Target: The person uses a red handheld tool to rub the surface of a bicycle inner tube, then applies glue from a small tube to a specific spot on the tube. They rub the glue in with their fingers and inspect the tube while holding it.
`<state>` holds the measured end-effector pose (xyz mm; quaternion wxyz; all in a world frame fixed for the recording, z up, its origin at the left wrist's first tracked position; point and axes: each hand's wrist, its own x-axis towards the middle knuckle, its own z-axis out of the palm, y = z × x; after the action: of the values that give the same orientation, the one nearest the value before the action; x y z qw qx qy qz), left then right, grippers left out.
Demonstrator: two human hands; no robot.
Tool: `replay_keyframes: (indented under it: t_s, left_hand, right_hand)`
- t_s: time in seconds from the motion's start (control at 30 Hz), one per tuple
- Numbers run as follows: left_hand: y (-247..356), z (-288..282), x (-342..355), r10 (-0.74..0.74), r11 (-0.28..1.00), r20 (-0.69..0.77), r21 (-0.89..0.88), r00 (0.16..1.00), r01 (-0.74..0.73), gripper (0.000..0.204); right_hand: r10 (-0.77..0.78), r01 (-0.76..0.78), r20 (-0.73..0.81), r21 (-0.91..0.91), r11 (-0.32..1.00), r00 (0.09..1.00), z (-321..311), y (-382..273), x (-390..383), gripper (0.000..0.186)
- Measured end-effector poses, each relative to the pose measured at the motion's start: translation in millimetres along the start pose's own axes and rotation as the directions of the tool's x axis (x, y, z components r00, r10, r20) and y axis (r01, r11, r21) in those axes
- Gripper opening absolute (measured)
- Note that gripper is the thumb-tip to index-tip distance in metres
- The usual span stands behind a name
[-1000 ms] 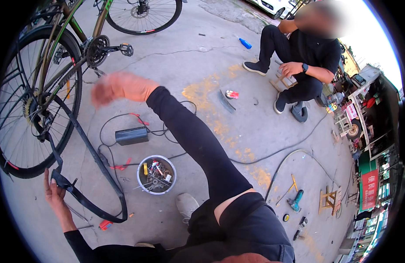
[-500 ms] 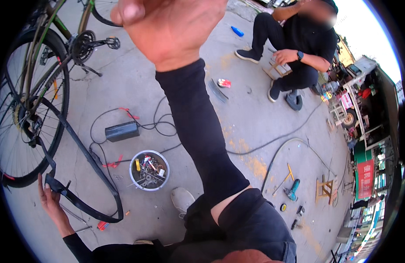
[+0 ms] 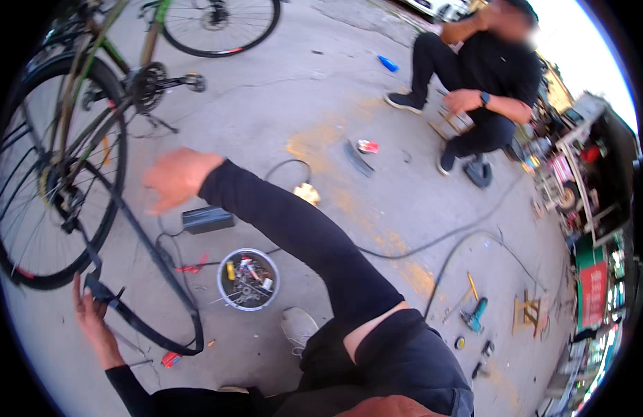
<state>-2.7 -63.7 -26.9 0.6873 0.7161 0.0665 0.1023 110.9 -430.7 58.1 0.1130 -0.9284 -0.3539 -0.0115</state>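
Note:
At the lower left, my left hand holds a black bicycle inner tube near its small valve stem. The tube sags in a long loop from the rear wheel of an upright green-and-black bicycle. My right hand, smeared by motion, is in mid-air between the bicycle and a black box on the ground. Its fingers point left toward the tube and touch nothing that I can make out.
A round metal tub of small parts stands before my shoe. Tools, a teal power drill and a wooden stool lie to the right, with a hose. A person in black sits at the far right.
My right hand has swung down and left from the top of the view toward the bicycle. My left hand stays on the inner tube. The whole view has shifted slightly.

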Motion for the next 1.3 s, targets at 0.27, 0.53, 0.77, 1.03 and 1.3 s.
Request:
replay_keyframes:
  t_s: [0.27,0.53,0.77,1.03,1.3]
  left_hand:
    - [16,-14,-6,-0.024,0.999,-0.001,-0.036,1.0,0.024,0.051]
    - [21,-27,-16,-0.012,1.0,-0.043,0.018,0.999,0.012,0.05]
    - [10,-40,-20,0.003,1.0,-0.011,-0.005,1.0,-0.003,0.05]
    - [11,-25,-13,0.024,1.0,0.03,0.003,0.999,-0.024,0.05]
    - [9,-25,-12,0.013,1.0,0.021,0.02,1.0,-0.014,0.049]
  right_hand:
    - [0.199,-0.292,0.22,0.587,0.755,0.955,119,53,4,0.047]
    - [0.559,-0.545,-0.065,0.149,0.825,0.827,189,138,-29,0.015]
    - [0.523,-0.535,-0.122,-0.105,0.838,0.843,199,110,-33,0.017]
    - [0.435,-0.438,-0.062,-0.208,0.875,0.898,195,109,-38,0.012]
    - [0.446,-0.441,-0.039,-0.246,0.863,0.894,190,104,-47,0.013]
